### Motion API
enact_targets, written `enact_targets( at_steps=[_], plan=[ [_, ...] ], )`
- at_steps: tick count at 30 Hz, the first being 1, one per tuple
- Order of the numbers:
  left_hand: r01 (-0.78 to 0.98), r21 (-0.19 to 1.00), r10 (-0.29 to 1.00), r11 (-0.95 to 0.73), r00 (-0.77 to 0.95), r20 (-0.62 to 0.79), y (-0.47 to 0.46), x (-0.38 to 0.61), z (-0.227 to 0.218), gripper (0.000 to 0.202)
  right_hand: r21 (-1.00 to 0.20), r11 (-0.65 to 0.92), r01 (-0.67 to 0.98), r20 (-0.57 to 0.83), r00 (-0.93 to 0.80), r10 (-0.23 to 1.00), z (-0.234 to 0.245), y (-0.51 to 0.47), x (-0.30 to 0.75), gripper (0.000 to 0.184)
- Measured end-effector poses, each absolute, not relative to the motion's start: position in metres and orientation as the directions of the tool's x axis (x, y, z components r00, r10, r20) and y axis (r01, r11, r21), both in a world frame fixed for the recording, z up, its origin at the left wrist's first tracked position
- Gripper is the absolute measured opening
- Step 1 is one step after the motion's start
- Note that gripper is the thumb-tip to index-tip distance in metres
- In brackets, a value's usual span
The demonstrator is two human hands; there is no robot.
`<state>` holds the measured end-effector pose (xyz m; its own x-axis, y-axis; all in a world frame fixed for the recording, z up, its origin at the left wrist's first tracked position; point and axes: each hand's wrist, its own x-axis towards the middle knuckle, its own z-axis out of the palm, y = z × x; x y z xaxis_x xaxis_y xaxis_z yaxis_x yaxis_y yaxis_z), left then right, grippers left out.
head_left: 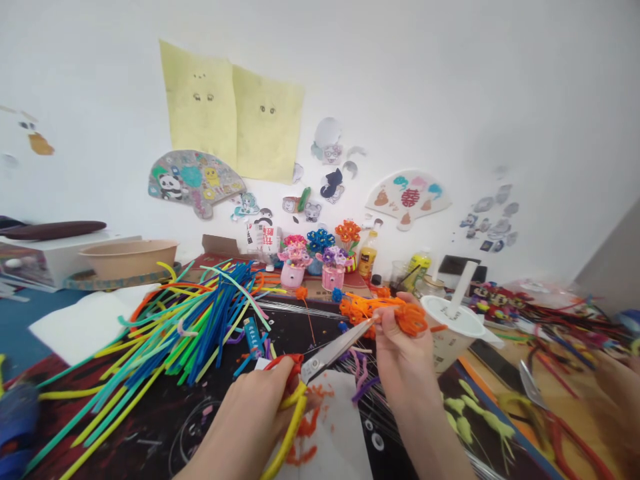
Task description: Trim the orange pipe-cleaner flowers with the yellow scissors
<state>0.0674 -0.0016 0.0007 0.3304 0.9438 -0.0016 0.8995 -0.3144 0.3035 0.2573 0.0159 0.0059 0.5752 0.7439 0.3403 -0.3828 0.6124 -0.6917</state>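
Note:
My left hand (253,407) is wrapped round the red and yellow handles of a pair of scissors (333,353), whose blades point up and right. The blade tips meet an orange looped pipe-cleaner piece (412,320) that my right hand (403,357) pinches between thumb and fingers. Whether the blades touch the fuzzy stem or only lie beside it, I cannot tell. Behind that hand lies a pile of orange pipe-cleaner pieces (357,307). Below the scissors is a white sheet of paper (345,427) strewn with orange fuzz clippings.
Coloured pipe cleaners (200,327) spread out on the left beside a blue box (253,339). Small pots of pipe-cleaner flowers (295,263) stand at the back. A lidded paper cup (450,333) is near my right hand. Another person's hand (620,380) and scissors (555,417) appear at right.

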Motion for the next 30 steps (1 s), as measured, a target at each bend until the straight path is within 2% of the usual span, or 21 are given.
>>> enact_targets(
  at_steps=[11,16,22,30],
  plan=[
    [0.893,0.305,0.932,-0.331,0.359,-0.038,-0.0017,0.0671,-0.002,0.021,-0.665,0.613,-0.426,0.334,0.564,0.755,0.0053,0.0154,0.2563,0.04],
    [0.871,0.33,0.925,-0.363,0.379,0.016,-0.0015,0.0665,-0.0033,0.022,-0.643,0.606,-0.468,0.324,0.551,0.769,0.0058,0.0159,0.2559,0.041],
    [0.883,0.36,0.944,-0.302,0.33,-0.018,-0.0018,0.0667,-0.0023,0.018,-0.677,0.59,-0.44,0.3,0.567,0.767,0.0078,0.0154,0.2559,0.039],
    [0.838,0.487,0.969,-0.247,0.219,0.113,0.0031,0.0607,-0.0032,0.018,-0.719,0.539,-0.439,0.249,0.562,0.789,0.0135,0.0149,0.2538,0.043]
  ],
)
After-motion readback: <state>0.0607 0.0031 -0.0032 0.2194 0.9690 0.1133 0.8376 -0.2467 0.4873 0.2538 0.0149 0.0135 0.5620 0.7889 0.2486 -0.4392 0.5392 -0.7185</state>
